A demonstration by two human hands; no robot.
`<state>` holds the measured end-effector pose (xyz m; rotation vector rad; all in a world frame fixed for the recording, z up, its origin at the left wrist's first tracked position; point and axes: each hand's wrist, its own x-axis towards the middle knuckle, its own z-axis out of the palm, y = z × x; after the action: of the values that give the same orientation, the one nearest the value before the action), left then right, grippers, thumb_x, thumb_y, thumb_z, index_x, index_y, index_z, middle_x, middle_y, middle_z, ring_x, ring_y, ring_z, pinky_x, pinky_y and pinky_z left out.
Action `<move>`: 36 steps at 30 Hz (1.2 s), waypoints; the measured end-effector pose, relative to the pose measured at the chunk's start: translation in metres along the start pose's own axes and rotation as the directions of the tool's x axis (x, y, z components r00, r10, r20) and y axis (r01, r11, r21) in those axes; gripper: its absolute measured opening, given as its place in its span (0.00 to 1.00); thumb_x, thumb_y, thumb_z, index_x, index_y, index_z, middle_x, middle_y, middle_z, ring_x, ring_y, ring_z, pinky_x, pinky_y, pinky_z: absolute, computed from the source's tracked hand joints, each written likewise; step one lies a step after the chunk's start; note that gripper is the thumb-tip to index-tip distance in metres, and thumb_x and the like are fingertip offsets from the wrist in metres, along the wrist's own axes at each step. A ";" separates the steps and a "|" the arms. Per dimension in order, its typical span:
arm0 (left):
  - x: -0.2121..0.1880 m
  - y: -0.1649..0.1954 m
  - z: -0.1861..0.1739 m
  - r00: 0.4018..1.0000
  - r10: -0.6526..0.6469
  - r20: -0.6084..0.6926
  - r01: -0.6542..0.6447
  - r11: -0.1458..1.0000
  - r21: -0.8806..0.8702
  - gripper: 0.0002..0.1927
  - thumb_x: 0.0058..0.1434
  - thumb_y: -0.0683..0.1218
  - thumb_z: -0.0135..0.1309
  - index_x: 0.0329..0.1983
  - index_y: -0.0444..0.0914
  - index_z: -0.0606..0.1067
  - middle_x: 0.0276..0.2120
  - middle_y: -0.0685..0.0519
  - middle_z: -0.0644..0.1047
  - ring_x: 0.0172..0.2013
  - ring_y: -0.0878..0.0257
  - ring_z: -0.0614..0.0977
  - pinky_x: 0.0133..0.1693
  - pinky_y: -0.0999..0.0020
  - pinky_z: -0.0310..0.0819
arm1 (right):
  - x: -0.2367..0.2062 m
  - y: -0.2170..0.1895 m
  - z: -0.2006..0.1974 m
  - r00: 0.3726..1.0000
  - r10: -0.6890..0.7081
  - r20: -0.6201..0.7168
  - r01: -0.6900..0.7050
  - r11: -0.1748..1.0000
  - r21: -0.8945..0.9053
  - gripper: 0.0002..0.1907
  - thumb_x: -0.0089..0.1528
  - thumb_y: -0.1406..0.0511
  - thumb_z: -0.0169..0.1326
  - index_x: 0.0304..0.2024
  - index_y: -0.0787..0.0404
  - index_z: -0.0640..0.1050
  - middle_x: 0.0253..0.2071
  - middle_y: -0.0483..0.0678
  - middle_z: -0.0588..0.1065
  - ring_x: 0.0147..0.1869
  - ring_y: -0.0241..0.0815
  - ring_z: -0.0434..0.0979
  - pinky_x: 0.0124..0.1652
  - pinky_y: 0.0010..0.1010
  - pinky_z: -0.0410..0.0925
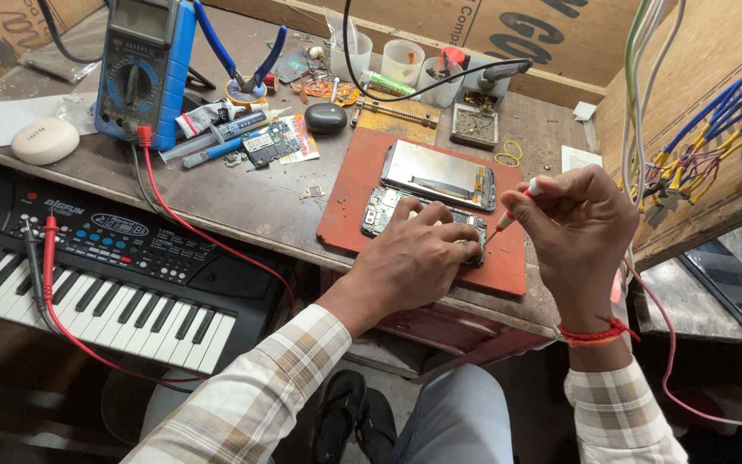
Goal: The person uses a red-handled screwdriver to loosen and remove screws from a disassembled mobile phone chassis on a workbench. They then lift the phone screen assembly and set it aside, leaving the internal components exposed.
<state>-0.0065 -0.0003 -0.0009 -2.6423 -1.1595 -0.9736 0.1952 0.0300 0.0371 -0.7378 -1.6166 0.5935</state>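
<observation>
At the centre of the frame, the left hand (418, 249) lies flat over an opened phone body (386, 209), fingers spread and pressing it down onto a red mat (349, 202) on the table (251, 206); it pins the phone rather than pinching anything. The right hand (579, 225), to the right of centre, has its grip pressed together around a small screwdriver (508, 216) with a red-and-white handle, whose tip points down-left at the phone's right end, just beside the left hand's fingertips. A red thread band (599, 332) circles the right wrist.

Just above the phone body, also on the mat, lies a detached phone screen panel (440, 174), face reflecting light. In the upper left stands a blue multimeter (143, 64), its red lead (178, 219) trailing down across the table and over an electronic keyboard (88, 266) at the lower left. A white oval case (45, 140) sits at the far left. Near the top centre are blue-handled pliers (246, 60), a dark oval case (326, 118), small plastic cups (404, 60) and a parts tray (474, 126). A bundle of blue wires (723, 112) hangs at the upper right.
</observation>
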 end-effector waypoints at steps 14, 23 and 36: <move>0.000 0.000 0.000 1.000 0.012 -0.005 -0.012 1.000 0.003 0.08 0.58 0.45 0.58 0.41 0.46 0.82 0.48 0.65 0.80 0.50 0.62 0.76 0.55 0.56 0.63 | 0.003 -0.001 -0.017 0.990 0.048 0.136 -0.055 0.997 0.054 0.12 0.65 0.79 0.60 0.48 0.68 0.73 0.45 0.54 0.79 0.53 0.42 0.84 0.53 0.33 0.81; 0.000 -0.001 0.000 1.000 0.012 -0.016 -0.012 1.000 0.003 0.09 0.58 0.46 0.58 0.42 0.45 0.82 0.49 0.63 0.80 0.50 0.62 0.76 0.55 0.55 0.62 | 0.002 -0.008 -0.009 0.999 -0.021 0.032 0.023 0.997 -0.080 0.15 0.60 0.78 0.63 0.45 0.68 0.71 0.44 0.50 0.76 0.50 0.38 0.80 0.52 0.30 0.77; -0.002 -0.001 0.000 1.000 0.011 -0.007 -0.011 1.000 -0.004 0.10 0.58 0.44 0.58 0.43 0.46 0.82 0.49 0.64 0.80 0.51 0.61 0.77 0.56 0.55 0.63 | 0.003 -0.007 -0.005 0.993 0.068 0.092 -0.064 0.997 -0.045 0.12 0.63 0.78 0.62 0.46 0.70 0.74 0.43 0.53 0.79 0.49 0.39 0.82 0.51 0.28 0.78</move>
<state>-0.0081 -0.0005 -0.0024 -2.6427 -1.1422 -0.9839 0.1991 0.0275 0.0450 -0.8074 -1.7005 0.6521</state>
